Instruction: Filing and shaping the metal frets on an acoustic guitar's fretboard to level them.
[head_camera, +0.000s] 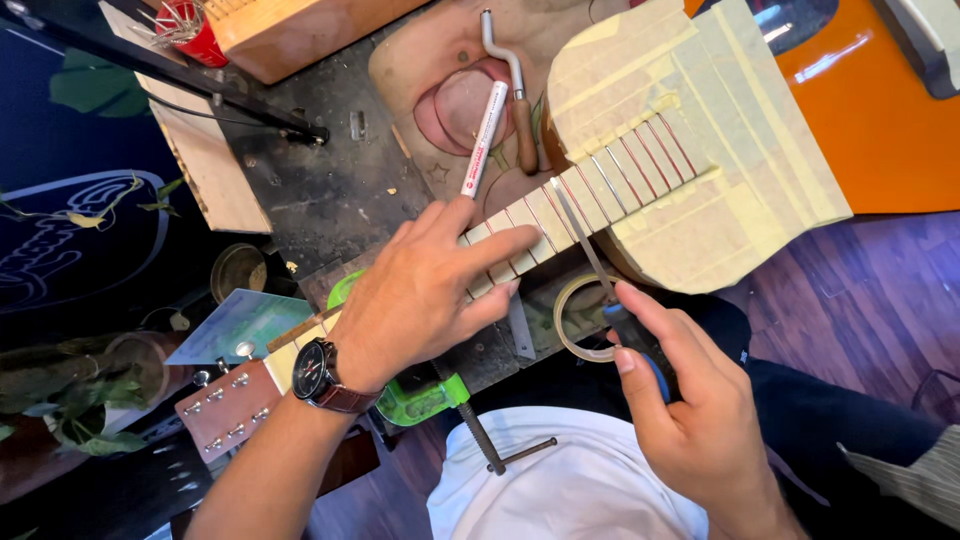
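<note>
Fingers (500, 245) of the left hand (420, 300) lie flat and together on the tape-masked guitar neck (560, 205), a white marker pen (485, 140) pinched between thumb and forefinger. Right hand (690, 410) clamps a slim blue-handled metal file (585, 245), its tip on a fret. Beneath lies a roll of masking tape (580, 315); a green clamp (420, 395) grips the dark workbench (320, 190).
</note>
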